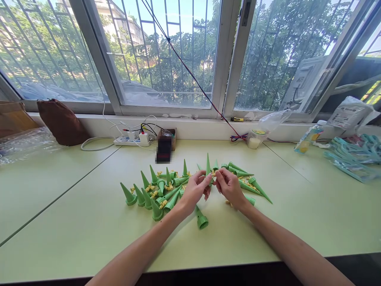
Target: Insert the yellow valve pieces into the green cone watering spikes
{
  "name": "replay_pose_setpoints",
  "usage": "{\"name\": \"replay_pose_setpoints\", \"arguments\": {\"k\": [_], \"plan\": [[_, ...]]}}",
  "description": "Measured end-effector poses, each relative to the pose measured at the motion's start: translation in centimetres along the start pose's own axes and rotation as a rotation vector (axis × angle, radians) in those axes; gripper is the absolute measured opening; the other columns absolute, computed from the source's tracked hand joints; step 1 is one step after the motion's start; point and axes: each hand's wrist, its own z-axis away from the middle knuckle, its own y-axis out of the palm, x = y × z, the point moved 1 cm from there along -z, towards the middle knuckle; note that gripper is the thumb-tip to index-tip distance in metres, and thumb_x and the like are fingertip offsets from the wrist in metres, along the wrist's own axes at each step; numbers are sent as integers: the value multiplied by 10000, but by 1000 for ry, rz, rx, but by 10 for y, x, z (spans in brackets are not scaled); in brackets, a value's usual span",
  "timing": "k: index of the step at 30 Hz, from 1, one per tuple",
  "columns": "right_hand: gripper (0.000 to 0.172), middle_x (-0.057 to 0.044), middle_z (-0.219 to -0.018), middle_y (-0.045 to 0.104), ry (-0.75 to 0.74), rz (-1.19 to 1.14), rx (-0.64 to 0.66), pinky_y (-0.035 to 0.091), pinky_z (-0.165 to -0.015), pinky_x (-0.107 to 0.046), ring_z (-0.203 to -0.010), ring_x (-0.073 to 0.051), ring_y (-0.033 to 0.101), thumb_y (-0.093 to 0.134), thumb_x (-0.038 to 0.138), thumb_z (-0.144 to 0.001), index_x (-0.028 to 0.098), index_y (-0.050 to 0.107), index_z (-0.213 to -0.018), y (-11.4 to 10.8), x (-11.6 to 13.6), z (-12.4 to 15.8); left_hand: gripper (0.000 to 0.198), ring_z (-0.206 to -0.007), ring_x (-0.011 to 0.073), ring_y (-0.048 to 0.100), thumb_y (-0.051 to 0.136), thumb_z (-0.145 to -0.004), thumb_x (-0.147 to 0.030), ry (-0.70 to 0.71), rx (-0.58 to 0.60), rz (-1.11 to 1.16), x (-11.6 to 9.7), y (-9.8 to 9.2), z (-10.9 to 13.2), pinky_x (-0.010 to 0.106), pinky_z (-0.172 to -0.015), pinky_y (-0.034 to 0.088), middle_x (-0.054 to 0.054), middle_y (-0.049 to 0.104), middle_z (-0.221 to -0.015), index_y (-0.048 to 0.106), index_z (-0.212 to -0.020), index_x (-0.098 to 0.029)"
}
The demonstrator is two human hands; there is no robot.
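Observation:
My left hand (195, 190) is closed around a green plastic spike (208, 163), which points upward between the fingers. Close beside it, my right hand (230, 187) pinches a small yellow valve piece (213, 174) against the spike's side; the fingers partly hide where the two meet. Around both hands lie several more green spikes, some standing on their wide ends like this one (127, 194), others lying flat like this one (260, 190). Small yellow valves (163, 204) are scattered among them. A single spike (201, 219) lies just in front of my hands.
Behind the pile stand a small box with a dark blurred object (164, 149) and a white power strip (131, 140) with cables. To the right are a jar (254, 141), a bottle (309, 137) and bagged teal items (354, 153). A brown pouch (62, 122) sits at left.

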Motion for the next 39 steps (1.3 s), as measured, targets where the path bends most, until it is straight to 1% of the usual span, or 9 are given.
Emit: {"name": "replay_pose_setpoints", "arguments": {"k": [4,11,17,21,25,30,32,36,39], "plan": [[353,55,-505,476,-3,-4,9,337,-415,-234,-403,-101,402,472,525,-942,210,512,-788,0,-1,0,472,-445,73,476,711,-734,-547,-9,1,29,0,0,0,208,-380,362,-20,566,-685,486,-914,-173],[489,50,-453,415,19,77,-16,342,-432,-243,-395,-100,364,393,578,-956,207,482,-649,-1,-4,-2,426,-421,58,452,674,-768,-550,80,22,-116,-2,1,3,205,-375,344,-41,531,-647,514,-886,-173],[311,39,-562,502,9,-35,-86,380,-452,-242,-452,-111,440,524,501,-922,206,528,-824,0,1,-1,439,-449,69,479,678,-769,-541,14,25,-27,1,0,1,205,-383,363,-18,587,-710,482,-923,-181],[271,9,-656,575,-10,-111,-38,408,-454,-246,-481,-117,488,591,470,-886,206,527,-887,1,3,0,450,-442,70,478,693,-755,-534,-3,11,39,2,-1,-1,204,-378,360,-24,582,-698,467,-924,-184],[278,24,-603,548,3,-95,-38,389,-447,-246,-462,-114,471,571,476,-899,207,523,-847,0,0,-1,436,-445,68,476,681,-771,-527,3,19,20,1,-1,-1,201,-378,360,-13,593,-711,462,-922,-182],[381,53,-481,435,34,1,-43,342,-447,-246,-429,-105,395,487,505,-941,203,501,-708,-2,-3,-1,414,-457,64,480,656,-794,-528,34,31,-55,1,0,1,196,-379,362,-6,588,-731,468,-907,-177],[376,46,-510,459,27,0,-64,351,-453,-245,-442,-105,407,492,507,-938,202,504,-717,-1,-2,-1,410,-455,62,478,649,-797,-532,28,44,-46,1,0,1,195,-380,366,-10,582,-730,465,-893,-178],[279,20,-624,558,10,-90,-44,374,-458,-243,-477,-112,450,553,475,-913,207,517,-846,1,1,1,421,-451,64,474,658,-788,-534,17,43,-4,2,0,-1,195,-377,366,-13,583,-721,462,-898,-179],[267,24,-614,544,8,-111,-33,370,-450,-242,-470,-112,451,565,465,-907,210,512,-848,1,1,0,428,-455,66,475,664,-784,-531,3,34,13,2,-1,-2,193,-379,368,-8,591,-726,461,-917,-178]]}}
